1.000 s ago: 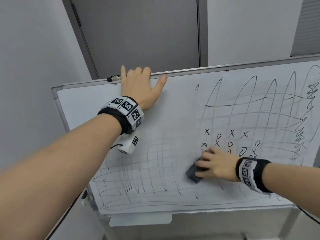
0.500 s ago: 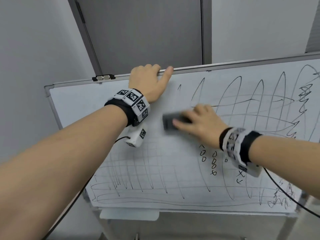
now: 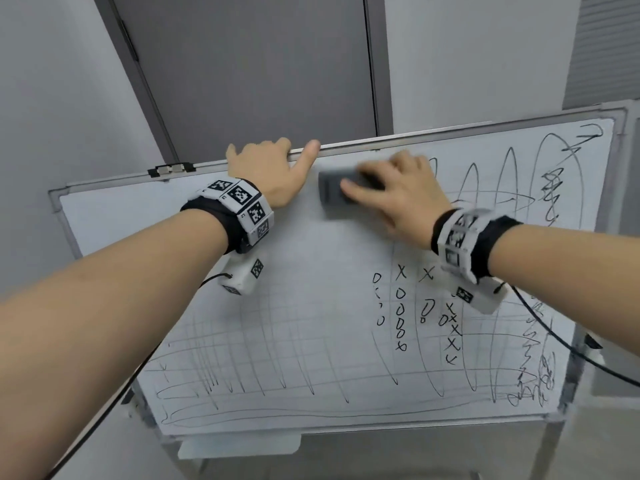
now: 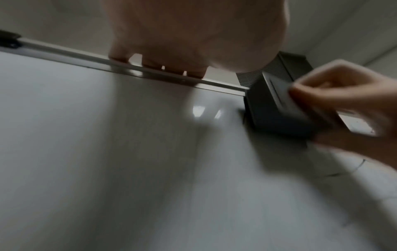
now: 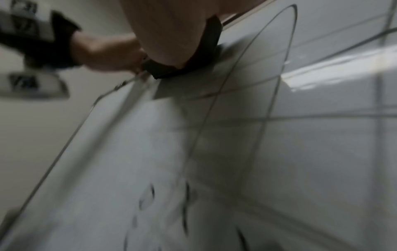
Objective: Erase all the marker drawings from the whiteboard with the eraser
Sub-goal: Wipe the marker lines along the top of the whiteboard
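Observation:
A whiteboard (image 3: 294, 258) stands tilted before me, covered with black marker loops, grid lines and small X and O marks (image 3: 401, 313). My left hand (image 3: 266, 168) grips the board's top frame (image 3: 433, 135), fingers hooked over the rail (image 4: 150, 71), thumb lying on the white surface. My right hand (image 3: 398, 188) holds a dark grey eraser (image 3: 334, 190) and presses it flat against the board just below the top edge, right beside the left thumb. The same eraser (image 4: 277, 108) shows in the left wrist view, and its dark pad (image 5: 193, 59) touches the board in the blurred right wrist view.
A grey door (image 3: 249, 64) and pale walls lie behind the board. A clip (image 3: 171, 169) sits on the top frame at the left. A white tray (image 3: 239, 446) hangs under the bottom edge. Cables (image 3: 571, 344) trail from both wrist cameras.
My right hand has swept the eraser from the lower middle of the board up to the top edge beside the left thumb. The left hand keeps its hold on the frame.

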A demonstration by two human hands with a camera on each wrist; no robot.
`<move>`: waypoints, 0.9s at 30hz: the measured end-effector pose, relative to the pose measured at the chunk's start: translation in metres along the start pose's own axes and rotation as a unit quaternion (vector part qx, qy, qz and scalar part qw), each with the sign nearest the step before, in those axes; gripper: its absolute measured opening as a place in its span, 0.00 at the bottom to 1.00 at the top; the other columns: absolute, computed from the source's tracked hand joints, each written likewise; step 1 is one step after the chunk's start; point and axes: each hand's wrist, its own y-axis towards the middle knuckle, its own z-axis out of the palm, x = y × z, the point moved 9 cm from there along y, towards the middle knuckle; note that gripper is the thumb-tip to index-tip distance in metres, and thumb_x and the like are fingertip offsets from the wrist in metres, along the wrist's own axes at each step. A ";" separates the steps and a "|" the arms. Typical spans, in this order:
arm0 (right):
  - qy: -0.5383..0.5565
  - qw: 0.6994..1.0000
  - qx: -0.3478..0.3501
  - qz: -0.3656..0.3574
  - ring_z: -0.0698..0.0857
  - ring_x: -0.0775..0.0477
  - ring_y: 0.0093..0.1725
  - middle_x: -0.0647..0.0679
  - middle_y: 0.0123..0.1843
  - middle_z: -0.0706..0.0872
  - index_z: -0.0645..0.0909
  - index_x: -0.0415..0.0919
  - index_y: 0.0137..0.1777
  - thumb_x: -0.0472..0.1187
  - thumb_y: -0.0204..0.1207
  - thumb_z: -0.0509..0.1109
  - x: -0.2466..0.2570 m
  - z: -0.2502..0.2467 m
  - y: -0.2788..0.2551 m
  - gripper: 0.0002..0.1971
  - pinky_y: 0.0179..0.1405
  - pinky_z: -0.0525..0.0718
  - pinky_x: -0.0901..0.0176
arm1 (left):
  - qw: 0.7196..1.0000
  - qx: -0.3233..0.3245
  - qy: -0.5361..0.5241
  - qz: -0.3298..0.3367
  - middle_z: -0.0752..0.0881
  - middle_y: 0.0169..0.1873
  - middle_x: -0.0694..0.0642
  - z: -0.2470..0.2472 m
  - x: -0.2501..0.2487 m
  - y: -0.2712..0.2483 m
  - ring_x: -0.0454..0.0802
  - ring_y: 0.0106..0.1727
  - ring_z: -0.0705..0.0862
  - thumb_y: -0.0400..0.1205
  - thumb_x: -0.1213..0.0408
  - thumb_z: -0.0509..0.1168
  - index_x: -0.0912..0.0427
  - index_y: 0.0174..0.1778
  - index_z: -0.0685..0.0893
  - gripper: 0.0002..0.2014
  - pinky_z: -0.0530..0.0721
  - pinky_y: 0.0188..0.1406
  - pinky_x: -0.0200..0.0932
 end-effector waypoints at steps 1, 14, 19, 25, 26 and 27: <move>0.002 0.998 0.030 -0.061 0.74 0.37 0.54 0.43 0.69 0.80 0.75 0.57 0.73 0.32 0.68 0.64 0.017 0.013 -0.019 0.32 0.49 0.70 0.44 | 1.000 0.008 -0.005 0.003 0.83 0.40 0.57 0.002 -0.001 0.001 0.63 0.49 0.81 0.79 0.30 0.32 0.56 0.39 0.75 0.36 0.64 0.71 0.69; -0.032 0.995 0.057 -0.069 0.74 0.37 0.52 0.39 0.65 0.80 0.75 0.54 0.74 0.30 0.70 0.63 -0.015 -0.006 -0.025 0.32 0.48 0.72 0.43 | 0.991 0.101 -0.040 0.080 0.80 0.40 0.53 -0.001 -0.030 0.009 0.59 0.45 0.79 0.80 0.29 0.37 0.55 0.43 0.75 0.34 0.79 0.50 0.52; -0.014 1.000 0.010 -0.018 0.74 0.37 0.50 0.40 0.66 0.81 0.79 0.52 0.73 0.33 0.73 0.63 -0.041 -0.031 -0.020 0.28 0.48 0.69 0.45 | 0.985 0.082 -0.086 0.122 0.82 0.44 0.50 -0.005 -0.065 0.006 0.57 0.48 0.80 0.80 0.33 0.38 0.50 0.45 0.74 0.28 0.76 0.53 0.52; -0.023 0.953 0.226 -0.200 0.78 0.40 0.53 0.48 0.64 0.80 0.74 0.58 0.72 0.31 0.63 0.67 0.030 0.032 -0.134 0.36 0.49 0.74 0.47 | 0.988 0.098 -0.096 0.074 0.81 0.44 0.50 -0.005 -0.057 0.005 0.58 0.51 0.80 0.83 0.35 0.40 0.50 0.47 0.74 0.26 0.73 0.52 0.52; -0.022 0.958 0.218 -0.188 0.78 0.41 0.53 0.47 0.65 0.80 0.74 0.58 0.72 0.31 0.63 0.69 0.026 0.029 -0.132 0.36 0.49 0.74 0.46 | 0.986 0.104 -0.102 0.077 0.81 0.46 0.50 -0.004 -0.056 0.005 0.59 0.53 0.81 0.83 0.35 0.39 0.50 0.49 0.74 0.27 0.73 0.54 0.52; -0.023 0.966 0.197 -0.165 0.77 0.40 0.53 0.46 0.65 0.80 0.74 0.58 0.72 0.31 0.63 0.71 0.019 0.023 -0.120 0.37 0.49 0.75 0.46 | 0.984 0.114 -0.113 0.075 0.81 0.48 0.51 -0.005 -0.057 0.005 0.59 0.57 0.81 0.83 0.35 0.38 0.52 0.52 0.76 0.29 0.73 0.57 0.52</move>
